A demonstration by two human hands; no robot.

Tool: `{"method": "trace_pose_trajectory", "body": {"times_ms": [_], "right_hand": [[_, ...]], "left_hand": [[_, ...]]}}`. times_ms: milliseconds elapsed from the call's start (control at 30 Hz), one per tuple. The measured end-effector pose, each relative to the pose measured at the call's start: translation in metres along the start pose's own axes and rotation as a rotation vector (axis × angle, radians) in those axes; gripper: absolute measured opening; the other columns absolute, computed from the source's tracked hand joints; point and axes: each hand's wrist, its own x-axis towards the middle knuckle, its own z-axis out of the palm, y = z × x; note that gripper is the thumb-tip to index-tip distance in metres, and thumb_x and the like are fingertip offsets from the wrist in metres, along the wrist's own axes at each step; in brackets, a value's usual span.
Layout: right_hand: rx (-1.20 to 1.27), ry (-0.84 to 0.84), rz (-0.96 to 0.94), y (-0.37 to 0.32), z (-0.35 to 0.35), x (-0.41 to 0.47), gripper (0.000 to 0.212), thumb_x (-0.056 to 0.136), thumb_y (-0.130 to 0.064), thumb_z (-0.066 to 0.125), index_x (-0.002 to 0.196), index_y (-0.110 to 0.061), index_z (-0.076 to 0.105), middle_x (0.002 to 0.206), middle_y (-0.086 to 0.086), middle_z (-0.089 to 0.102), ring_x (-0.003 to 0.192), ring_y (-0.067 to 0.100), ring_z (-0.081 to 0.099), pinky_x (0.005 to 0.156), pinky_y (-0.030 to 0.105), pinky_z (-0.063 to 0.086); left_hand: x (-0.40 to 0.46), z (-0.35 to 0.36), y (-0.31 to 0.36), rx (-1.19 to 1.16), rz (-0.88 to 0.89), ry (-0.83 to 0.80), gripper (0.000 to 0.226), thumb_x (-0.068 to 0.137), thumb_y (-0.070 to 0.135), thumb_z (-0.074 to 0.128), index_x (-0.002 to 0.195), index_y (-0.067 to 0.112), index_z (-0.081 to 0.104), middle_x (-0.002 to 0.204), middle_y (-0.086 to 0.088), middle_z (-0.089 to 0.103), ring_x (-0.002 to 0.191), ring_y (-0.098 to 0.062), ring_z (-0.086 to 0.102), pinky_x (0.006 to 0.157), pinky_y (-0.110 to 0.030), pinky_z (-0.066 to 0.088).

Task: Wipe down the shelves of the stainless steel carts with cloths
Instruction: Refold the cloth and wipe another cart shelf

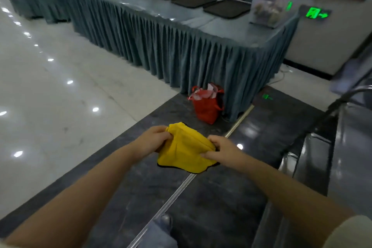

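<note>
We hold the yellow cloth point(186, 152) in mid-air, left hand point(154, 139) and right hand point(220, 150) pinching opposite edges; folding looks underway, next reaching the stainless cart point(322, 147) beside us

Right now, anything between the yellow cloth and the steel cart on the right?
Nothing visible. Left hand and right hand hold the yellow cloth in the air over dark floor; only open floor lies between it and the stainless steel cart at the right edge.
</note>
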Motion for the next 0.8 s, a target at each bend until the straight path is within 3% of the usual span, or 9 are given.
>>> {"method": "trace_pose_trajectory", "body": {"times_ms": [133, 233, 333, 400, 467, 500, 600, 700, 800], "right_hand": [[0.028, 0.209, 0.085, 0.007, -0.021, 0.031, 0.021, 0.083, -0.021, 0.068, 0.085, -0.004, 0.056, 0.077, 0.016, 0.054, 0.069, 0.012, 0.051, 0.064, 0.030, 0.038], [0.121, 0.348, 0.205, 0.023, -0.042, 0.045, 0.014, 0.085, -0.019, 0.064, 0.081, -0.009, 0.055, 0.072, 0.007, 0.052, 0.067, 0.010, 0.050, 0.063, 0.027, 0.038], [0.174, 0.465, 0.345, 0.049, -0.065, 0.044, 0.017, 0.087, -0.019, 0.063, 0.074, -0.018, 0.051, 0.069, -0.004, 0.047, 0.058, -0.003, 0.046, 0.056, 0.013, 0.037], [0.179, 0.556, 0.437, 0.072, -0.080, 0.038, 0.014, 0.087, -0.019, 0.063, 0.078, -0.017, 0.053, 0.070, -0.002, 0.050, 0.063, 0.002, 0.049, 0.057, 0.015, 0.039], [0.189, 0.640, 0.504, 0.097, -0.099, 0.032, 0.008, 0.088, -0.020, 0.062, 0.088, -0.013, 0.059, 0.080, 0.005, 0.060, 0.075, 0.015, 0.056, 0.067, 0.026, 0.044], [0.194, 0.688, 0.537, 0.110, -0.111, 0.028, 0.012, 0.088, -0.020, 0.062, 0.092, -0.010, 0.060, 0.085, 0.009, 0.062, 0.078, 0.018, 0.058, 0.069, 0.028, 0.045], [0.220, 0.811, 0.621, 0.150, -0.149, 0.014, 0.013, 0.087, -0.019, 0.062, 0.084, -0.008, 0.056, 0.080, 0.010, 0.059, 0.075, 0.016, 0.055, 0.071, 0.034, 0.045], [0.274, 0.873, 0.669, 0.187, -0.189, 0.002, 0.009, 0.089, -0.020, 0.061, 0.092, -0.012, 0.059, 0.087, 0.006, 0.062, 0.083, 0.018, 0.058, 0.077, 0.036, 0.047], [0.319, 0.923, 0.693, 0.210, -0.221, -0.008, 0.015, 0.091, -0.023, 0.060, 0.104, -0.015, 0.059, 0.096, 0.001, 0.062, 0.091, 0.015, 0.059, 0.076, 0.027, 0.044]], "left_hand": [[0.085, -0.010, 0.011, 0.114, 0.117, -0.116, 0.010, 0.096, 0.012, 0.053, 0.099, 0.016, 0.062, 0.090, 0.002, 0.064, 0.087, -0.016, 0.060, 0.075, -0.024, 0.048], [0.142, -0.003, 0.026, 0.203, 0.205, -0.257, 0.030, 0.095, 0.004, 0.052, 0.121, 0.017, 0.060, 0.119, 0.001, 0.064, 0.111, -0.015, 0.058, 0.091, -0.020, 0.047], [0.190, 0.022, 0.049, 0.433, 0.286, -0.348, 0.057, 0.094, 0.004, 0.052, 0.147, 0.014, 0.037, 0.150, -0.004, 0.040, 0.137, -0.018, 0.039, 0.114, -0.028, 0.029], [0.217, 0.048, 0.065, 0.538, 0.372, -0.395, 0.057, 0.097, 0.015, 0.052, 0.150, 0.017, 0.031, 0.156, -0.004, 0.030, 0.143, -0.016, 0.029, 0.114, -0.020, 0.018], [0.245, 0.080, 0.083, 0.639, 0.481, -0.447, 0.055, 0.099, 0.021, 0.051, 0.150, 0.014, 0.031, 0.157, -0.006, 0.028, 0.144, -0.017, 0.025, 0.107, -0.013, 0.015], [0.259, 0.098, 0.094, 0.715, 0.545, -0.467, 0.054, 0.099, 0.022, 0.050, 0.149, 0.013, 0.032, 0.156, -0.007, 0.030, 0.144, -0.019, 0.026, 0.108, -0.016, 0.016], [0.306, 0.154, 0.125, 0.972, 0.710, -0.500, 0.056, 0.100, 0.031, 0.046, 0.150, 0.015, 0.027, 0.158, -0.005, 0.027, 0.143, -0.021, 0.029, 0.117, -0.040, 0.023], [0.348, 0.212, 0.155, 1.093, 0.815, -0.530, 0.058, 0.100, 0.032, 0.043, 0.152, 0.017, 0.024, 0.160, -0.003, 0.022, 0.144, -0.019, 0.027, 0.116, -0.040, 0.023], [0.380, 0.262, 0.182, 1.185, 0.877, -0.592, 0.058, 0.100, 0.028, 0.041, 0.153, 0.017, 0.019, 0.161, -0.003, 0.016, 0.147, -0.020, 0.019, 0.117, -0.043, 0.019]]}}
